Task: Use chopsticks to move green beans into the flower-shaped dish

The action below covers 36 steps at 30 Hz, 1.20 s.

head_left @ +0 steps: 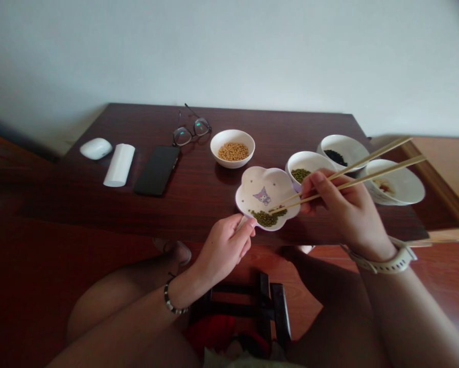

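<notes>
My right hand [342,207] is closed round a pair of wooden chopsticks [370,171] whose tips rest among green beans [267,217] in a flower-shaped white dish [265,191] with a cartoon print. My left hand [225,245] pinches the near rim of that dish, tilting it toward me at the table's front edge. A white bowl of green beans [304,166] stands just behind the dish, touching my right fingers.
On the dark wooden table [198,189]: a bowl of yellow beans [232,148], a bowl of black bits [342,148], a bowl at far right [400,186], glasses [192,130], a black phone [157,169], a white cylinder [119,164], a white mouse-like object [95,148]. A dark stool [267,306] stands between my knees.
</notes>
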Motion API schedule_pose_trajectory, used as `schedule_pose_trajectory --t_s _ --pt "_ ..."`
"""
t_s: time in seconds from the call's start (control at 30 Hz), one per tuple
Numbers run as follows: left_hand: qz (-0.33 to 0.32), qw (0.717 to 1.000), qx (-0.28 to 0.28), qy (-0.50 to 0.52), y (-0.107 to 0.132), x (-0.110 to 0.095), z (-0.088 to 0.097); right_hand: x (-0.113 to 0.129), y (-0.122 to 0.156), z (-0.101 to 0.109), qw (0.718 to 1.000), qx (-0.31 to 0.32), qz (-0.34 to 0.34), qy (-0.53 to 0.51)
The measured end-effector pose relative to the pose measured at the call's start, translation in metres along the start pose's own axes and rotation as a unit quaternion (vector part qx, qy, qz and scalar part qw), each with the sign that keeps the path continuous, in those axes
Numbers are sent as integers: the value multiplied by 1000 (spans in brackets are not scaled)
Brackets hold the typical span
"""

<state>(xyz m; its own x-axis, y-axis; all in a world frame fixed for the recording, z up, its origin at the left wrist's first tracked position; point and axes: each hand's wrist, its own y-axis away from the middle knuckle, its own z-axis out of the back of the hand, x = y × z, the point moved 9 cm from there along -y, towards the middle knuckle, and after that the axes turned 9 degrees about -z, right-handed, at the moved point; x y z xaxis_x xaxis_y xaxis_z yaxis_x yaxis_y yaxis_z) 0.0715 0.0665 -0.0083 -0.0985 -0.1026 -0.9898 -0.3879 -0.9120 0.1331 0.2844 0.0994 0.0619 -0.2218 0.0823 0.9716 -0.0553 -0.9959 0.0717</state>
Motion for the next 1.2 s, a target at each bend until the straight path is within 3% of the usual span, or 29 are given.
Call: schedule_pose_trajectory --t_s 0.17,0.37,0.57,0.67,0.77,0.93,1.2 --pt "3 1000 -1 3 1 1 1 6 -2 25 994 -93 26 -60" --pt "4 1000 -4 2 1 2 2 11 2 76 952 -266 116 -98" --pt "3 1000 -6 0 2 1 4 16 6 90 941 -303 146 -44" --pt "2 1000 -5 -3 2 1 4 11 4 81 951 -275 117 -75" --pt "5 1000 -4 -2 2 1 3 7 -2 56 978 -181 57 -90" --pt "1 1000 2 -2 2 1 1 4 -2 13 999 -31 3 11" --pt "-2 1000 0 0 1 1 1 -3 -4 3 1000 -13 1 19"
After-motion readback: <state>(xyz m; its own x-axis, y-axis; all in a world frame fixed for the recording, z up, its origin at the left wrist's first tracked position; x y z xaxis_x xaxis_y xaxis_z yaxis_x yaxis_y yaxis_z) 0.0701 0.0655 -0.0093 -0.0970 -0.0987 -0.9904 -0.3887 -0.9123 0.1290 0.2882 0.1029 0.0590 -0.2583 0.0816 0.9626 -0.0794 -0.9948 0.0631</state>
